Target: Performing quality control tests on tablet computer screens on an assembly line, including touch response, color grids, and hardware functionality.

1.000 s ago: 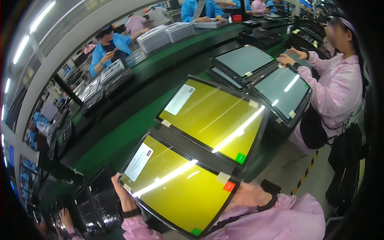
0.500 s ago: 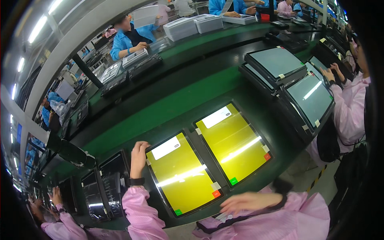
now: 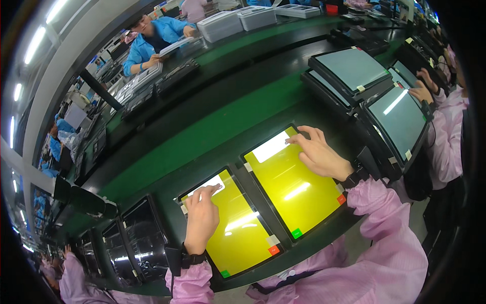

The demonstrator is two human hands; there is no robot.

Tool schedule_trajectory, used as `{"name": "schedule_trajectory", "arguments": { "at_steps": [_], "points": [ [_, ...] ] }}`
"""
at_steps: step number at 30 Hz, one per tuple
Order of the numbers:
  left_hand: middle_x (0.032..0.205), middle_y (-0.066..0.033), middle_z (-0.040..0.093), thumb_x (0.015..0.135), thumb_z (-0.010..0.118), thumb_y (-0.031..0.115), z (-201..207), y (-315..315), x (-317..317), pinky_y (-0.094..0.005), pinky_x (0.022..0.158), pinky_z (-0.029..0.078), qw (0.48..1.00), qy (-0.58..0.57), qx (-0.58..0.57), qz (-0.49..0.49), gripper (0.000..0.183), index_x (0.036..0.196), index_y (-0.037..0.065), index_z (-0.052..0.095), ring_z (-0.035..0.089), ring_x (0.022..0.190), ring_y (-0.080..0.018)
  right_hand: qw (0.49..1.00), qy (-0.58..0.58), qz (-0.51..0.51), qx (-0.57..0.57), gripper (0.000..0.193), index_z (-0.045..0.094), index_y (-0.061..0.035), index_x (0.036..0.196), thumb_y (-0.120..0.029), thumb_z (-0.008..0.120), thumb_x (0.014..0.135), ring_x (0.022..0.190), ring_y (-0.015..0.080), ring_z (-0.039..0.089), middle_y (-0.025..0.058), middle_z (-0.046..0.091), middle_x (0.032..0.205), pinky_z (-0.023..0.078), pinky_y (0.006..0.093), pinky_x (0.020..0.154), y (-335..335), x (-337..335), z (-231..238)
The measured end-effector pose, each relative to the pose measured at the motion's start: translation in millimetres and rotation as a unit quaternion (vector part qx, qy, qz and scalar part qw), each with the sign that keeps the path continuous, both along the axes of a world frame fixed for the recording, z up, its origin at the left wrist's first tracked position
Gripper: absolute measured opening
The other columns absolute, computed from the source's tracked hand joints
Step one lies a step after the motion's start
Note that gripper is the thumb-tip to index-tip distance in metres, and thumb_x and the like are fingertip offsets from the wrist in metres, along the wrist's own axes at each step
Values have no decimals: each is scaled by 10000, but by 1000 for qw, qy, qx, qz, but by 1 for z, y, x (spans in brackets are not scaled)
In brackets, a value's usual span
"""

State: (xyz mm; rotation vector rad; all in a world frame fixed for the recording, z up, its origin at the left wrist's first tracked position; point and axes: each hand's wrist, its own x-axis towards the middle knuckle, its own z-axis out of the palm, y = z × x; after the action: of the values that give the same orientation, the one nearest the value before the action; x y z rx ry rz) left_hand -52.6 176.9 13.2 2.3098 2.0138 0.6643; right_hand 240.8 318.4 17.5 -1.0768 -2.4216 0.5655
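Yellow-screened tablets (image 3: pixel 238 228) under left hand (image 3: pixel 202 219), right hand (image 3: pixel 322 156); both hands loosely spread, fingertip contact unclear.

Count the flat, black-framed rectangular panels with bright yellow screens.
2: the left panel, partly beneath the person's bare left hand, and the right panel beside it, partly beneath the bare right hand. Others may be hidden in the background.

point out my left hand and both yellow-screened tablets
Left hand (image 3: pixel 201 220): head view, on the back of the hand.
Left yellow-screened tablet (image 3: pixel 238 229): head view, around mid-screen.
Right yellow-screened tablet (image 3: pixel 294 178): head view, around mid-screen.
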Motion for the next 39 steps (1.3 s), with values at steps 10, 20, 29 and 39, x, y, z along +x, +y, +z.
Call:
{"name": "schedule_trajectory", "arguments": {
  "at_steps": [10, 20, 29, 39],
  "points": [
    [1093, -151, 542, 754, 467, -86, 10, -95, 20, -399, 896, 339, 996, -46, -6, 82, 446, 1188, 14, 493, 488, 1007, -320, 998, 4, 58, -34, 464, 496, -54, 1223, -15, 487, 761, 1186, 371, 380, 183, 482, 1211, 304, 464, 1020, -71, 27, 6],
    [901, -85, 606, 634, 490, -110, -18, -205, 58, -318, 770, 355, 972, -119, 42, 200, 435, 992, 62, 667, 498, 850, -241, 979, -39, 191, -59, 479, 517, -93, 1214, -66, 512, 736, 1244, 244, 416, 57, 526, 1255, 225, 490, 1060, -143, 52, -14],
    [910, -112, 615, 662, 477, -105, 1, -189, 57, -363, 826, 371, 979, -86, 36, 181, 442, 1066, 11, 613, 540, 879, -233, 987, 12, 156, -28, 454, 527, -89, 1200, -77, 521, 746, 1229, 282, 398, 83, 510, 1246, 257, 486, 1036, -124, 51, -3],
    [1222, -218, 516, 755, 395, -102, -13, -102, -4, -387, 1030, 287, 970, -126, 29, 208, 467, 1202, -5, 300, 484, 1173, -304, 997, 49, 51, -15, 425, 501, -37, 1216, -47, 483, 791, 1237, 344, 357, 153, 477, 1255, 307, 441, 1028, -44, 0, -6]
  ]
}}
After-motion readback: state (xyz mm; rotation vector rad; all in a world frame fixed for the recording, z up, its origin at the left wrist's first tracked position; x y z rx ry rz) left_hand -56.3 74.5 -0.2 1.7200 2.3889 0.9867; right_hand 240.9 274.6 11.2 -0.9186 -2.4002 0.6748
